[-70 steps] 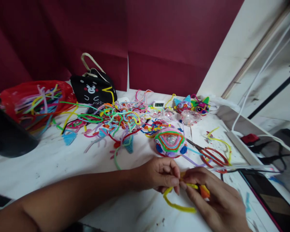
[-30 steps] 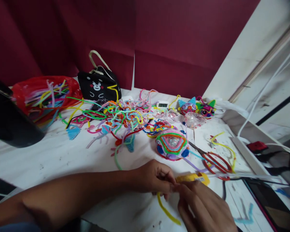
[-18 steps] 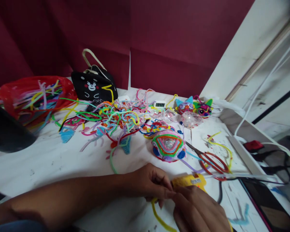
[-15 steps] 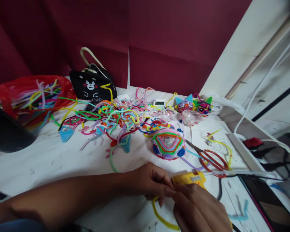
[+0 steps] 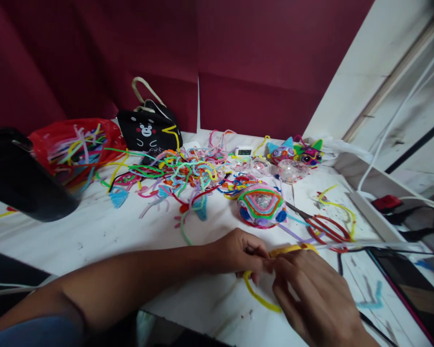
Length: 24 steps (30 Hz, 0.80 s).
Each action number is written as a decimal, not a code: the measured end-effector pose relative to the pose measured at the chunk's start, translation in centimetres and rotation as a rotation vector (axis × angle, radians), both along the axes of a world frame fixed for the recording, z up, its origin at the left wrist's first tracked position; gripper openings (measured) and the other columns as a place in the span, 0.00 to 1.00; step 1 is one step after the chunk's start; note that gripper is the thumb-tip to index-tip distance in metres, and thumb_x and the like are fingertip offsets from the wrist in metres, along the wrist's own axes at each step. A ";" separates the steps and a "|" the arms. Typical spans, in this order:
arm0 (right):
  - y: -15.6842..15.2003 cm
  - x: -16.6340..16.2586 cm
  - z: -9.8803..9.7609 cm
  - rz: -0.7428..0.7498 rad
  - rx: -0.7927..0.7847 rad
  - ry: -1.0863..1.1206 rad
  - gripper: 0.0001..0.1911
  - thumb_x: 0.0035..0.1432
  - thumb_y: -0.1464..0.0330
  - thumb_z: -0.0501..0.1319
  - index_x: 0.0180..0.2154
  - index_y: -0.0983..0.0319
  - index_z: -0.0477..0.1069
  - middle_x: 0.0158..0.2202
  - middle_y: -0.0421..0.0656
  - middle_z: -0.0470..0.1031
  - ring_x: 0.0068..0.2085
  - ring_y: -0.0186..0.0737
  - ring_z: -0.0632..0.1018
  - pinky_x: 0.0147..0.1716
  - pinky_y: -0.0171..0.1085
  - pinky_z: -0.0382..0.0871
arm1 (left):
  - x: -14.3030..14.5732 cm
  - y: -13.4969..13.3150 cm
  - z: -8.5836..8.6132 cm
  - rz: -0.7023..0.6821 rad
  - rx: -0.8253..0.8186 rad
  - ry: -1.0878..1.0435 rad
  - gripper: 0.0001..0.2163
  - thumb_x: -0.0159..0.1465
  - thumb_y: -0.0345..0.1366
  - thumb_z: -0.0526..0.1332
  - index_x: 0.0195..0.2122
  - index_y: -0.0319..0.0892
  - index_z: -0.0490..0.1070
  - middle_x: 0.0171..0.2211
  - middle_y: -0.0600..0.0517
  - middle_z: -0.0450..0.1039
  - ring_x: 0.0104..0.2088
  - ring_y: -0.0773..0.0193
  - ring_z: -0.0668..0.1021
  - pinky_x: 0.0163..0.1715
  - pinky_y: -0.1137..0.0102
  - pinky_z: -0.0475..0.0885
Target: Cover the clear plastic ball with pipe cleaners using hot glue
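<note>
My left hand (image 5: pixel 243 253) is closed, its thumb and fingers pinching a yellow pipe cleaner (image 5: pixel 259 295). The pipe cleaner's free end curves down to the right over the white tabletop. Close against the left fingertips is my right hand (image 5: pixel 313 289), its fingers bent and pinched together at the same spot; the bit between both sets of fingertips is hidden. Behind the hands lies a yellow object (image 5: pixel 292 249), mostly covered. Just beyond sits a decorated dome (image 5: pixel 262 205) with pink, green and orange pipe-cleaner bands around a clear window and blue coils below.
Red-handled scissors (image 5: pixel 329 229) lie right of the dome. Tangled pipe cleaners (image 5: pixel 188 168) spread behind it, near a small digital clock (image 5: pixel 243 152). A black bottle (image 5: pixel 29 173), red bag (image 5: pixel 112 132) and black bag (image 5: pixel 148 127) stand left. A phone (image 5: pixel 405 289) lies right.
The camera view has shifted, so the table's things appear farther right. My hands stay together on the yellow pipe cleaner, and my right hand covers more of the yellow object.
</note>
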State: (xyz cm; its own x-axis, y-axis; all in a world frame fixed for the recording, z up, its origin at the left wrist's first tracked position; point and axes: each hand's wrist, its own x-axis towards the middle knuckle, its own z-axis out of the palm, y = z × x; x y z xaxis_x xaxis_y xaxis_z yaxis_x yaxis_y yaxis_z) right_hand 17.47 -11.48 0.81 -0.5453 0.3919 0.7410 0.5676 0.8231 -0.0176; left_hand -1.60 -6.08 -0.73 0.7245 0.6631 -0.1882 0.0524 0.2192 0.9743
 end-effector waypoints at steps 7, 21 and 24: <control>0.2 0.9 0.6 -0.032 -0.088 0.115 0.08 0.60 0.77 0.59 0.42 0.64 0.69 0.34 0.45 0.76 0.35 0.38 0.77 0.35 0.36 0.71 | 0.0 0.2 -0.1 0.077 0.049 0.041 0.10 0.56 0.40 0.67 0.29 0.37 0.73 0.18 0.57 0.71 0.15 0.76 0.66 0.15 0.79 0.59; 0.3 1.7 0.4 0.053 -0.004 0.102 0.11 0.62 0.79 0.58 0.46 0.66 0.71 0.36 0.48 0.79 0.40 0.42 0.80 0.38 0.38 0.74 | -11.1 2.7 12.8 0.940 1.078 0.350 0.12 0.66 0.38 0.58 0.43 0.36 0.76 0.26 0.55 0.75 0.20 0.74 0.72 0.25 0.78 0.63; 0.1 1.6 0.6 0.057 0.030 0.095 0.12 0.62 0.79 0.57 0.46 0.65 0.72 0.35 0.48 0.79 0.38 0.42 0.80 0.36 0.37 0.75 | -18.6 3.7 14.6 1.200 1.063 0.766 0.11 0.66 0.34 0.57 0.44 0.36 0.75 0.24 0.60 0.72 0.23 0.75 0.69 0.31 0.80 0.59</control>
State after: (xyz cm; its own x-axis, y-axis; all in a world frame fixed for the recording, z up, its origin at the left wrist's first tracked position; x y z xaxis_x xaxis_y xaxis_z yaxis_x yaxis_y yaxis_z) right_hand 19.06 -11.36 1.42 -0.4929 0.3389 0.8014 0.5168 0.8550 -0.0437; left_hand -20.18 -2.34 13.83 -0.2393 0.7609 0.6031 0.8205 -0.1737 0.5447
